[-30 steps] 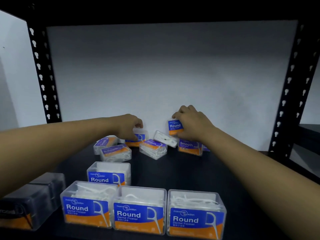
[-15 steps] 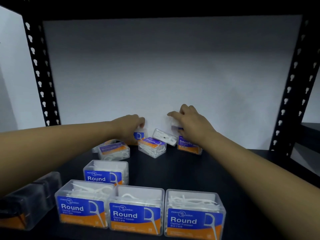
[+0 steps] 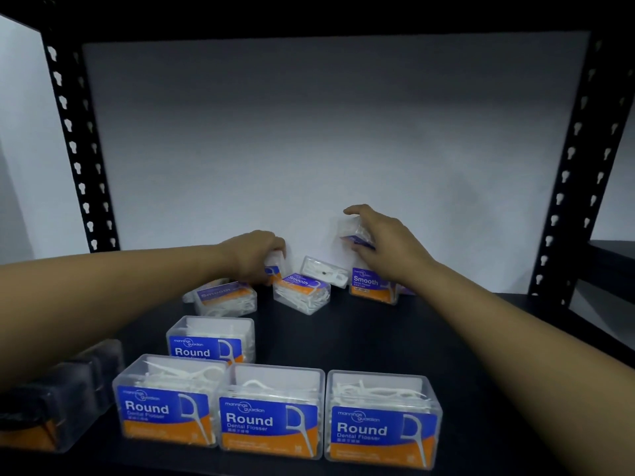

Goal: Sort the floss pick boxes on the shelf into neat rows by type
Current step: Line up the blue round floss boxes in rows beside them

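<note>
- A stockroom or shop storage bay: black slotted-steel shelf uprights (image 3: 77, 142) frame a dark shelf board (image 3: 395, 338) against a plain white wall (image 3: 326, 149).
- Clear plastic retail boxes of floss picks (image 3: 271, 412), blue-and-orange labels, sit in multiples.

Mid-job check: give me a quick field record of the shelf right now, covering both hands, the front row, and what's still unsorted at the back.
left hand: grips a box at the back, label mostly hidden
right hand: holds a box lifted above the shelf
front row: three Round boxes side by side, labels forward
second row: one Round box
back, unsorted: Smooth boxes at mixed angles; one upright Smooth box
</note>
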Demonstrator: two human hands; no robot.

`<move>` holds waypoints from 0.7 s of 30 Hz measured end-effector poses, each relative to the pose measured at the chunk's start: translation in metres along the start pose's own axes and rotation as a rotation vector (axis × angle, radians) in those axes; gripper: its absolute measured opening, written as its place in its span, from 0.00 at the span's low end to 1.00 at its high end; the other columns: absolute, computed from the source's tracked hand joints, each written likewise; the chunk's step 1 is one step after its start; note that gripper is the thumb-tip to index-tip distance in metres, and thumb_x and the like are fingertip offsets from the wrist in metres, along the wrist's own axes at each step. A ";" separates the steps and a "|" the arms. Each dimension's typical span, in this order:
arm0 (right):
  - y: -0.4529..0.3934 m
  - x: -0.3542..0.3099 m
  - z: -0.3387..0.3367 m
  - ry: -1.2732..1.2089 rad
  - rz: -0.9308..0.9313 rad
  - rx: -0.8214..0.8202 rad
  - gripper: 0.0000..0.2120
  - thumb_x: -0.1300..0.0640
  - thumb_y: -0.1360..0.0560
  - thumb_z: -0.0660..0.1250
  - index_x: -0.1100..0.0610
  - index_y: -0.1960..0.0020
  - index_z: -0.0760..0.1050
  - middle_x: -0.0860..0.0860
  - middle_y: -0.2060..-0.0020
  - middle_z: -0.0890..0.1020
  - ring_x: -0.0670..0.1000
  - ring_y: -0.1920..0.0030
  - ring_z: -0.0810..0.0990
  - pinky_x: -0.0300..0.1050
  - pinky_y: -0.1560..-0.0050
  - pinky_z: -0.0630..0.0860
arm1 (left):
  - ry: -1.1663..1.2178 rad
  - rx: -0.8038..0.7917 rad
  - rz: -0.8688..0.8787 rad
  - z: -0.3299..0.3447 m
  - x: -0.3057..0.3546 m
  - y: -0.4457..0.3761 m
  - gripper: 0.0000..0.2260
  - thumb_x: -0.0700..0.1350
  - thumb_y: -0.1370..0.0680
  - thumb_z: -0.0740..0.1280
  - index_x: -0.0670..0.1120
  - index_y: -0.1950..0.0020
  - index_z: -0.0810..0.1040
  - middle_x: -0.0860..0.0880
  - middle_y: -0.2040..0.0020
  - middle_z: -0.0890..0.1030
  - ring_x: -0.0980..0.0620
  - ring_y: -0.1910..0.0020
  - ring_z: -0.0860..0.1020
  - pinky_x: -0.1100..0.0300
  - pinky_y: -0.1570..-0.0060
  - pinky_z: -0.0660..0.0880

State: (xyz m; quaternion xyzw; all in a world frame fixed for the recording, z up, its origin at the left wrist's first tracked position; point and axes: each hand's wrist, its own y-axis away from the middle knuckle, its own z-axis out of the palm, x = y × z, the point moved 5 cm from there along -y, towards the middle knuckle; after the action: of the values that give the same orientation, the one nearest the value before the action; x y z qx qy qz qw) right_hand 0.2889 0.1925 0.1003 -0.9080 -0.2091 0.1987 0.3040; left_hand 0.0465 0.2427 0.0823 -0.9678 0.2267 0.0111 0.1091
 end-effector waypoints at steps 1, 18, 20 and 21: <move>0.000 -0.001 -0.001 -0.031 0.004 0.001 0.24 0.54 0.21 0.69 0.47 0.27 0.68 0.51 0.40 0.81 0.54 0.44 0.80 0.45 0.50 0.73 | 0.030 0.014 0.005 -0.006 -0.001 0.001 0.23 0.48 0.29 0.78 0.50 0.35 0.78 0.47 0.39 0.78 0.46 0.41 0.76 0.51 0.41 0.76; 0.006 -0.070 -0.060 -0.126 0.074 -0.326 0.21 0.61 0.30 0.76 0.41 0.42 0.79 0.47 0.46 0.79 0.51 0.53 0.84 0.54 0.57 0.86 | 0.528 0.020 0.246 -0.073 0.045 0.067 0.20 0.43 0.25 0.76 0.56 0.36 0.77 0.55 0.45 0.82 0.51 0.49 0.83 0.52 0.50 0.84; 0.013 -0.076 -0.066 -0.099 0.083 -0.372 0.20 0.61 0.29 0.76 0.42 0.42 0.79 0.46 0.47 0.79 0.50 0.54 0.83 0.53 0.56 0.86 | 0.535 -0.003 0.239 -0.074 0.050 0.071 0.19 0.43 0.25 0.77 0.56 0.37 0.78 0.56 0.47 0.83 0.53 0.51 0.84 0.56 0.52 0.84; 0.016 -0.079 -0.068 -0.088 0.089 -0.390 0.20 0.60 0.29 0.76 0.43 0.42 0.79 0.46 0.48 0.80 0.49 0.55 0.83 0.52 0.55 0.85 | 0.547 -0.017 0.235 -0.074 0.054 0.072 0.19 0.43 0.26 0.77 0.56 0.38 0.78 0.56 0.49 0.83 0.55 0.53 0.84 0.57 0.53 0.84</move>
State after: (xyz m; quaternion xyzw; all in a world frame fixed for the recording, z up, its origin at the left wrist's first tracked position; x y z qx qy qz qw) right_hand 0.2607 0.1092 0.1588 -0.9484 -0.2164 0.2071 0.1041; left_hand 0.0605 0.1401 0.1357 -0.9030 0.3579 -0.2355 0.0338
